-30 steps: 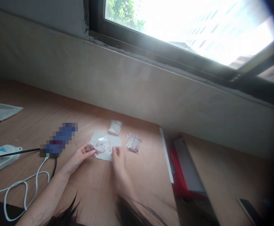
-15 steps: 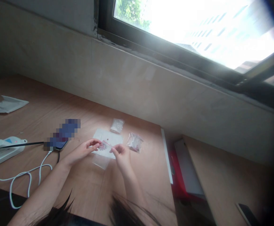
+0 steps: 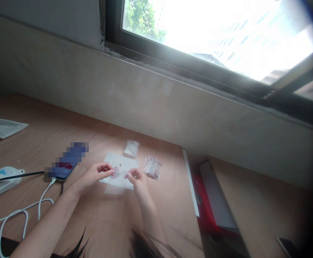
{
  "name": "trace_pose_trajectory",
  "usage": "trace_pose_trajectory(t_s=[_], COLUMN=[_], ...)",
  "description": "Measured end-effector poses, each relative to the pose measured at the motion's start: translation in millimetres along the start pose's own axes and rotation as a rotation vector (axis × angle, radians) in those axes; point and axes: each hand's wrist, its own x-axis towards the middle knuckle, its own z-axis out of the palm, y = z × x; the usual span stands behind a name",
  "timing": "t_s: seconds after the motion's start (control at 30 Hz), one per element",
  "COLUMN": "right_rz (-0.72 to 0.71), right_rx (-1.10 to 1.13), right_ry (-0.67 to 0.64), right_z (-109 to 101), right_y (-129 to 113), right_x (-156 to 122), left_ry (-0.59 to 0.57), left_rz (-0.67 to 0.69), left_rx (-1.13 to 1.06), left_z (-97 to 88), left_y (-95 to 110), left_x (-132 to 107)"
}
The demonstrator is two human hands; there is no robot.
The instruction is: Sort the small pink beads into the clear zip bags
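Observation:
A thin pinkish string (image 3: 121, 171) stretches between my two hands, just above a white sheet (image 3: 126, 183) on the wooden table. My left hand (image 3: 102, 170) pinches its left end between thumb and fingers. The right end is pinched in my right hand (image 3: 136, 176). On the sheet lie a small cluster of pinkish-red pieces (image 3: 115, 174), partly behind the string, and one small brown bead-like piece (image 3: 120, 165). A clear plastic bag (image 3: 114, 189) lies at the sheet's near edge.
Beyond the sheet sit a small clear packet (image 3: 131, 148) and, right of it, another packet with reddish contents (image 3: 152, 167). A phone (image 3: 69, 166) on a white cable (image 3: 39, 204) and a power strip (image 3: 4, 179) are at the left. A torn white packet (image 3: 5, 128) lies farther back.
My left fingers have closed on the string's left end, and the string now runs nearly level between both hands. The whole view has shifted slightly.

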Motion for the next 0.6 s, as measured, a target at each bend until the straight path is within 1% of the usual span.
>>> trace_pose_trajectory(t_s=[0.1, 0.17, 0.23, 0.37, 0.47, 0.53, 0.6], right_rz=[-0.052, -0.053, -0.041, -0.026, -0.009, 0.004, 0.018], right_rx=[0.000, 0.012, 0.025, 0.035, 0.065, 0.098, 0.126], right_ry=[0.003, -0.015, -0.019, 0.018, 0.008, -0.018, -0.059], right_z=[3.7, 5.8, 7.2, 8.5, 10.6, 13.4, 16.8], right_y=[-0.9, 0.5, 3.4, 9.4, 9.3, 6.1, 2.2], right_x=[3.5, 5.5, 7.6, 10.0, 7.7, 3.9, -0.5], left_ry=[0.020, 0.049, 0.047, -0.062, -0.122, -0.102, -0.046], left_rz=[0.015, 0.026, 0.040, 0.033, 0.045, 0.055, 0.067], left_rx=[0.020, -0.001, -0.022, -0.032, -0.032, -0.013, 0.023], left_z=[-1.4, -1.5, -1.2, 1.8, 6.7, 9.5, 11.1], left_y=[0.4, -1.8, -4.3, -6.0, -7.2, -9.6, -12.9], left_x=[4.8, 8.9, 11.9, 12.6, 11.3, 10.9, 10.6])
